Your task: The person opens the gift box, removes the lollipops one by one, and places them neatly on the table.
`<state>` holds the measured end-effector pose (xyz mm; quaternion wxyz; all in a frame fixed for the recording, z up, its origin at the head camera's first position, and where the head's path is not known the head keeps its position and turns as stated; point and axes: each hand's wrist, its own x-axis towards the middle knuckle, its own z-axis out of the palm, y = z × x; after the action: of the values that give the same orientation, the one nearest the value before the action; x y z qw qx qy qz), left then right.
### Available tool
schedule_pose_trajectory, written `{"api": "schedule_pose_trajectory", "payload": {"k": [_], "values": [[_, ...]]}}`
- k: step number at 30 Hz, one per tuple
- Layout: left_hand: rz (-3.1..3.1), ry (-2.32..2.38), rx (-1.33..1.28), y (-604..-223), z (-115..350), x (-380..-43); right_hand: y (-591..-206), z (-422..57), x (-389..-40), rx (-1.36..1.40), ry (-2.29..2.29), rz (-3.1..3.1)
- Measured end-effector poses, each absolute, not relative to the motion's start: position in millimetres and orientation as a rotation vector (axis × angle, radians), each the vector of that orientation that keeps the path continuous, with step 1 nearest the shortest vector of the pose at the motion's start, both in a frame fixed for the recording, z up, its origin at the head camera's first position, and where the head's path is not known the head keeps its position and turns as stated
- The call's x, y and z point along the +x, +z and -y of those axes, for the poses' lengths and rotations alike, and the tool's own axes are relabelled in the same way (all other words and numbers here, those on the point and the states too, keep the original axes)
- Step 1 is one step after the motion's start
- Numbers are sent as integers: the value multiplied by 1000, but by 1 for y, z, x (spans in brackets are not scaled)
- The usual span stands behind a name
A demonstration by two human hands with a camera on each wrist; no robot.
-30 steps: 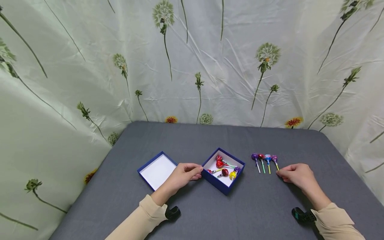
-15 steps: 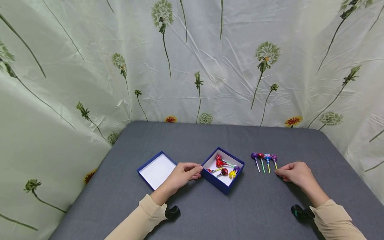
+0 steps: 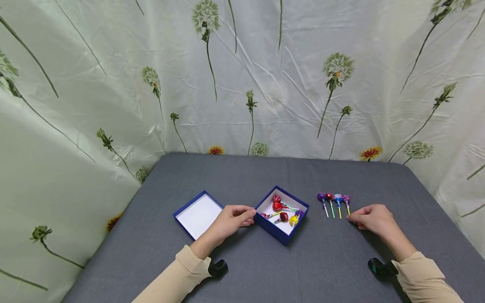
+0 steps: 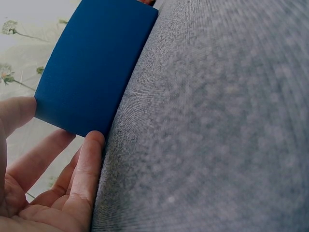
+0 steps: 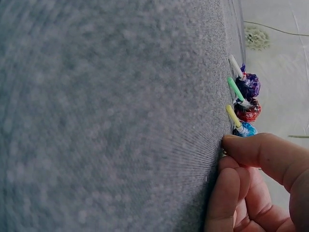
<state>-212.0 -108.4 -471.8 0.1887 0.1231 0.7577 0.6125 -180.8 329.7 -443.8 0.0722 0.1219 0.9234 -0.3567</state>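
In the head view my left hand (image 3: 230, 222) holds the left corner of a blue box (image 3: 273, 228). The left wrist view has the thumb and fingertips right at the corner of its blue wall (image 4: 96, 63). Several wrapped lollipops, red, dark red, yellow and purple, lie inside the white-lined box. To its right, my right hand (image 3: 375, 219) pinches the yellow stick end of a purple lollipop (image 3: 346, 199). That lollipop ends a row with a blue lollipop (image 3: 338, 199), a red lollipop (image 3: 330, 198) and another purple lollipop (image 3: 321, 197). Its head is hidden by the fingers in the right wrist view.
The box's lid (image 3: 198, 214), blue-rimmed and white inside, lies left of the box, partly behind the left forearm. A grey cloth (image 3: 318, 269) covers the table. Behind it hangs a pale curtain (image 3: 284, 84) with dandelion prints.
My right hand has shifted very slightly left and up at the stick, along with a small shift of the whole view. The left hand, box and lollipops otherwise stay put.
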Motion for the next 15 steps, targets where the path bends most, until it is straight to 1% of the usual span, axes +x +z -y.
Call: {"api": "schedule_pose_trajectory", "payload": {"k": [15], "values": [[-2119, 1724, 345, -472, 109, -212, -444, -330, -182, 357, -1108, -2750]]}}
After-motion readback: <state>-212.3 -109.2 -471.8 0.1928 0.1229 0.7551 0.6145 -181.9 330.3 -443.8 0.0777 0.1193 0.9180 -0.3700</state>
